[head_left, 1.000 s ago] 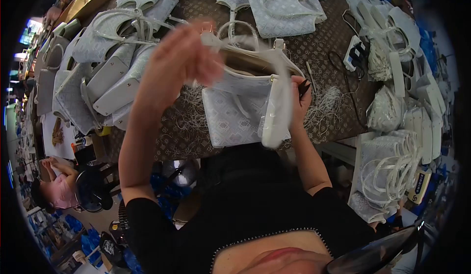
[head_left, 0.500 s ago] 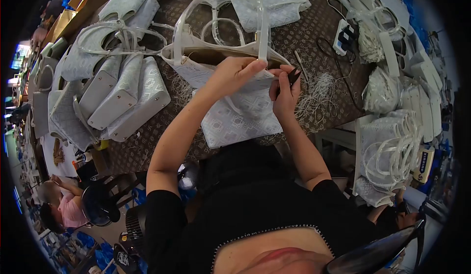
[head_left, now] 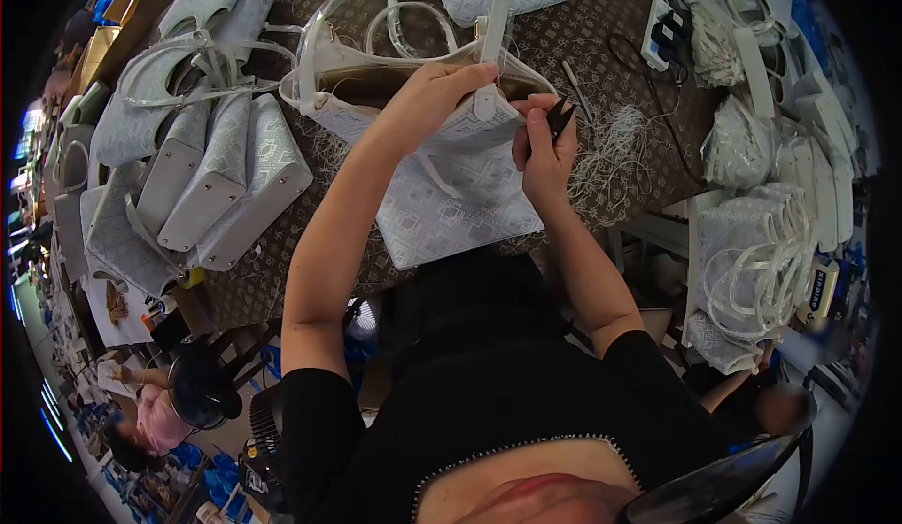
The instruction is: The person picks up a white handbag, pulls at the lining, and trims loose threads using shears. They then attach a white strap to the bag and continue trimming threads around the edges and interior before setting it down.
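Observation:
A white patterned handbag [head_left: 348,115] with clear-wrapped handles lies open on the brown patterned table, its tan lining showing. My left hand [head_left: 442,97] grips the bag's rim beside the base of a handle, thumb on top. Close by on the right, my right hand [head_left: 545,148] is closed around small black thread snips [head_left: 560,118], their blades pointing up at the bag's right edge. Beneath the bag, near my body, is a flat white patterned piece [head_left: 451,214].
Finished-looking white bags [head_left: 235,177] are piled at the left. Cut threads [head_left: 615,158] and a power strip [head_left: 655,36] lie to the right, with more wrapped bags [head_left: 752,270] beyond. A person in pink [head_left: 160,421] sits at the lower left.
The bag's mouth has shifted slightly left. My left thumb has moved up and left, and the handle's base tab now shows below it. The snips' blades appear more clearly.

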{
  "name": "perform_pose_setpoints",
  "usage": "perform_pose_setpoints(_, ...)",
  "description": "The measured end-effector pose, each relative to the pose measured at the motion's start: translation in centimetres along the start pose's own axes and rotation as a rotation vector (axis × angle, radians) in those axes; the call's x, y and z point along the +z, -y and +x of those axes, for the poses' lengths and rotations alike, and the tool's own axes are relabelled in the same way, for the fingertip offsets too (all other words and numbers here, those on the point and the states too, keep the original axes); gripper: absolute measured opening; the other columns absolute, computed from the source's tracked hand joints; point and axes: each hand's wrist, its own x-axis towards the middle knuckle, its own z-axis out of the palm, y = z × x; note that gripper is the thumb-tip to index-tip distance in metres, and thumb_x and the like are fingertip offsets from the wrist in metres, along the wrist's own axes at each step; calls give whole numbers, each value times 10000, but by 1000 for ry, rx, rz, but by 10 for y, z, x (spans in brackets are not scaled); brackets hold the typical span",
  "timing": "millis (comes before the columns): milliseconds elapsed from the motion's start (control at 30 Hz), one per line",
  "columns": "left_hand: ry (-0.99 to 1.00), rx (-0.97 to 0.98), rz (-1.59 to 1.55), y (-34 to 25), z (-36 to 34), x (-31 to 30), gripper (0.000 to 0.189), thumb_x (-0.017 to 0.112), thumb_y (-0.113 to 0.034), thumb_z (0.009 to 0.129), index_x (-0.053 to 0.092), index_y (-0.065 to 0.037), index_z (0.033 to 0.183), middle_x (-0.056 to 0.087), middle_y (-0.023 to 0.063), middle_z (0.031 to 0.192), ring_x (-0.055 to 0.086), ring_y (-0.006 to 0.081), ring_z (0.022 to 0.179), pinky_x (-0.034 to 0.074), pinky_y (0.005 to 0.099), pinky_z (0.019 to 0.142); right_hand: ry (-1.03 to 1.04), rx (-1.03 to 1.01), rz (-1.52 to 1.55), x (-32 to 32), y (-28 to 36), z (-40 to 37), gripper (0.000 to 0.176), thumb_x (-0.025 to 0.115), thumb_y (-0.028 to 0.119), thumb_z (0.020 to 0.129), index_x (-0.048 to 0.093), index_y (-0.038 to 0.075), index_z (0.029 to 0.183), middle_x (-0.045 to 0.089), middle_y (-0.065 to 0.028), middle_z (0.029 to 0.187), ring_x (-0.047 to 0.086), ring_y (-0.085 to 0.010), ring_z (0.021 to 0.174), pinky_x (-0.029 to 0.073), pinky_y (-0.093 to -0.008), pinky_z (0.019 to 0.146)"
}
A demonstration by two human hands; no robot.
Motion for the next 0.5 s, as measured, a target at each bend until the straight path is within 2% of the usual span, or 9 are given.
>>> perform_pose_setpoints(67,7,7,-47,4,3,2,373,491,-362,875,662,-32,851,562,-20,676,457,51,598,348,207,568,12,13,-14,0,2,-1,142,429,138,932,454,46,1036,601,-65,903,383,-25,448,325,-176,383)
perform_pose_setpoints(133,7,15,-92,3,3,3,376,493,-372,873,665,-39,838,531,-35,633,424,44,562,322,211,534,8,18,-21,-1,3,-2,139,434,137,930,457,46,1033,601,-62,900,384,-23,451,325,-175,384)
perform_pose_setpoints(200,-10,-7,-46,-4,-2,3,379,494,-385,868,667,-52,821,452,-64,578,342,34,515,248,218,486,6,25,-20,0,4,-2,137,439,135,928,461,45,1029,601,-59,897,386,-20,454,325,-174,384)
perform_pose_setpoints(300,-47,-33,-40,-1,1,3,379,497,-391,863,669,-57,822,403,-77,557,296,29,502,206,218,473,0,27,-32,1,4,-2,143,447,140,928,461,48,1035,599,-49,887,389,-14,461,323,-172,388)
perform_pose_setpoints(433,-43,-52,-30,-3,0,2,379,501,-392,861,671,-54,828,425,-75,561,309,29,501,221,217,473,1,37,-72,3,8,-1,130,487,133,911,496,47,1008,597,-23,840,392,-7,457,324,-172,394)
perform_pose_setpoints(500,-24,-1,-85,1,0,2,375,492,-373,869,673,-45,874,503,-48,624,393,33,561,303,196,524,16,50,-100,4,14,-1,126,503,130,903,513,44,994,594,-12,820,397,-6,456,326,-172,398)
